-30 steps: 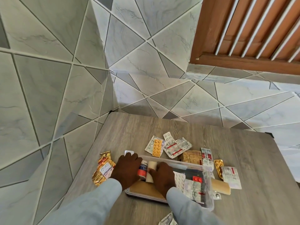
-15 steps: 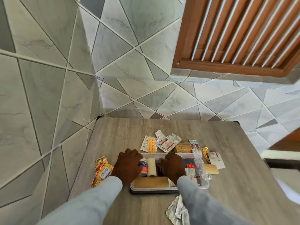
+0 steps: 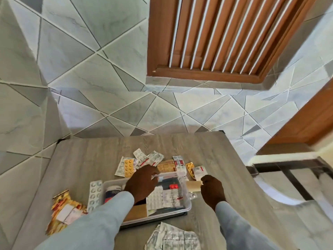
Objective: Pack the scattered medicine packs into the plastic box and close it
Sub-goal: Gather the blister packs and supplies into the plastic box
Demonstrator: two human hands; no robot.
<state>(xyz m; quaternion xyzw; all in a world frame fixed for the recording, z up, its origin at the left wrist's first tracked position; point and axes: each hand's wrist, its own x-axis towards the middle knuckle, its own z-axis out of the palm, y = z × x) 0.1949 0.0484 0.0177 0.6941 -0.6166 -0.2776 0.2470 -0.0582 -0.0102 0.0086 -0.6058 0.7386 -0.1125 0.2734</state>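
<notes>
My right hand has left the plastic box, curled loosely and empty at frame centre-right; my left hand now pinches its far rim. Packing continues.

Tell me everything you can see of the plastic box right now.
The plastic box is a clear, shallow rectangular tub with rounded corners, sitting flat on the wooden table. It is open, with no lid on it. Inside lie blister strips, a red-tablet pack and a tan piece. The left hand reaches over it and rests at its far rim; the right hand hovers just beside it.
</notes>
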